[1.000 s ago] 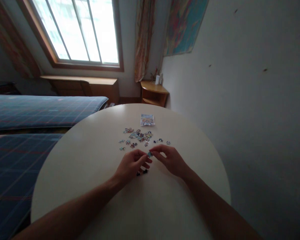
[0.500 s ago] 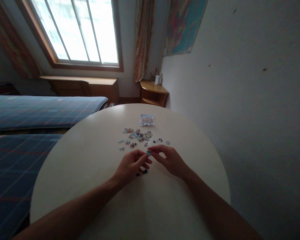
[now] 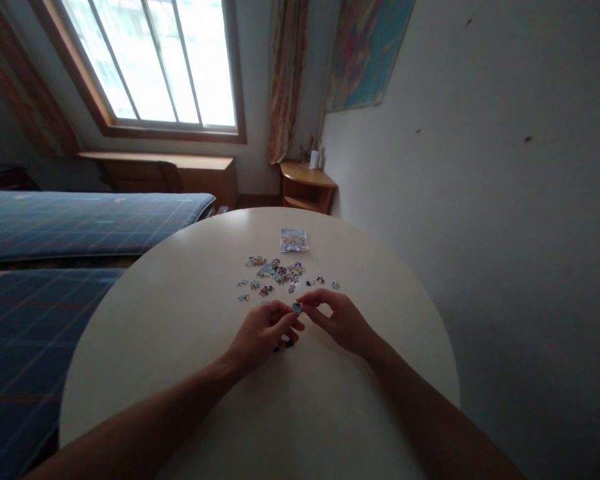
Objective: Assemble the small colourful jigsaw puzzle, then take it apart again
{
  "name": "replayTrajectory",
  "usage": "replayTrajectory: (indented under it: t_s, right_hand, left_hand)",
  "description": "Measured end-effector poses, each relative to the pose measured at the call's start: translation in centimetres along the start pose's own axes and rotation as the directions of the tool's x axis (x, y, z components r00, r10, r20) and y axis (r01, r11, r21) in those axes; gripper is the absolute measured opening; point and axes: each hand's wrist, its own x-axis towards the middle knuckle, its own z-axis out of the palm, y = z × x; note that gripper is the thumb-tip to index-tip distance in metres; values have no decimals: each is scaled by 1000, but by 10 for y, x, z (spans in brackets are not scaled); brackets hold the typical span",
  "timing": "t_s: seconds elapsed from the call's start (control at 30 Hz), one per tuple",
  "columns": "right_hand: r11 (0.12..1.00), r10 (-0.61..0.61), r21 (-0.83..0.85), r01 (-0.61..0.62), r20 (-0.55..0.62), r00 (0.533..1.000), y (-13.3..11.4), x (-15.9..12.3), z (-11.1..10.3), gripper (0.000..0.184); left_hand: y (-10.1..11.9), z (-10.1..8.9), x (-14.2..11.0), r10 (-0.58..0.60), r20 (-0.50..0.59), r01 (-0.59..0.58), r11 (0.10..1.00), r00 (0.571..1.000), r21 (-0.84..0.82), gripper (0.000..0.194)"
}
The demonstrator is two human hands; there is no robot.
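Note:
Between the fingertips of both hands is a small light-blue jigsaw puzzle piece [image 3: 297,307]. My left hand [image 3: 266,328] pinches it from the left, thumb and forefinger closed on its edge. From the right, my right hand [image 3: 337,319] pinches the same piece with thumb and forefinger. Some dark puzzle pieces [image 3: 289,344] lie on the table under my left hand, partly covered by its fingers. Beyond the hands lies a loose pile of puzzle pieces [image 3: 280,272], with several single ones scattered around it.
A picture packet [image 3: 293,241] lies behind the pile on the round white table [image 3: 180,347]. Plaid mattresses [image 3: 90,223] stand to the left, and a bare wall [image 3: 505,233] rises on the right. Past the table is a wooden corner shelf [image 3: 309,175].
Both hands stay almost in place, turning the blue piece slightly between their fingertips. A bit of light blue now shows just behind my left hand. The pile has not moved.

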Motion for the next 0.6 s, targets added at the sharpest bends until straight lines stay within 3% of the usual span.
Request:
replayTrajectory:
  t_s: [0.6]
  right_hand:
    - [1000, -6, -4, 6, 7, 1000, -2, 0, -1, 18]
  left_hand:
    - [2, 1, 0, -6, 2, 6, 1000, 1000, 2, 38]
